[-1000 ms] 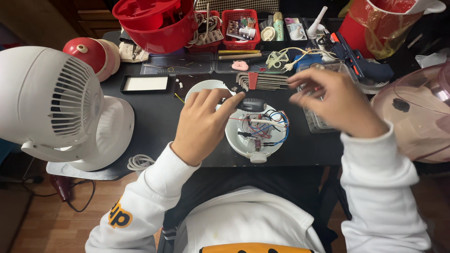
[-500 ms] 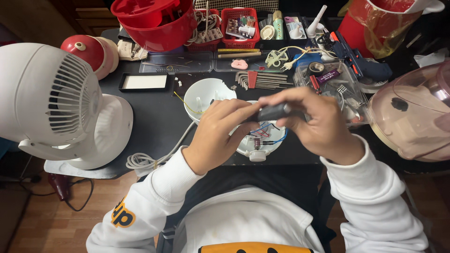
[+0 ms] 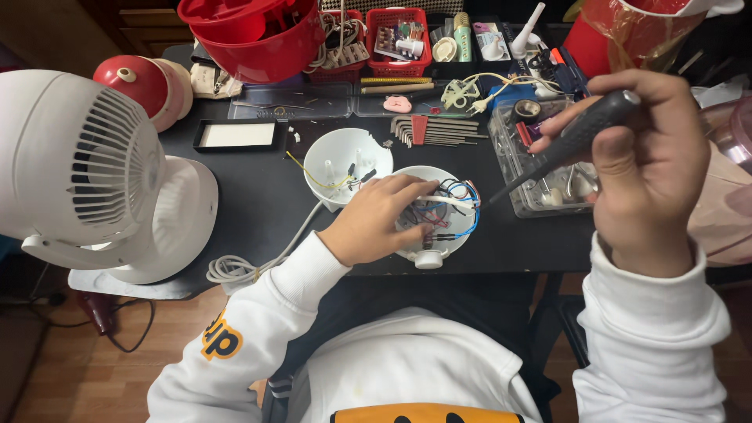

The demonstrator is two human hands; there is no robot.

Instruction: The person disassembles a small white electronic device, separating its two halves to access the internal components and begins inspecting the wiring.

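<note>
My left hand rests on a round white housing full of red, blue and black wires at the table's near edge, fingers among the wires. Just behind it lies a second white shell with a yellow wire and a grey cord leading off to the left. My right hand is raised at the right, gripping a black-handled screwdriver whose thin tip points down-left toward the wired housing.
A white fan stands on the left of the black table. A clear box of tools sits right of the housing. Hex keys, red baskets and a red bowl line the back.
My hands have parted: the right has lifted to the right with the screwdriver, and the left has dropped onto the wired housing. Both were together above it half a second ago.
</note>
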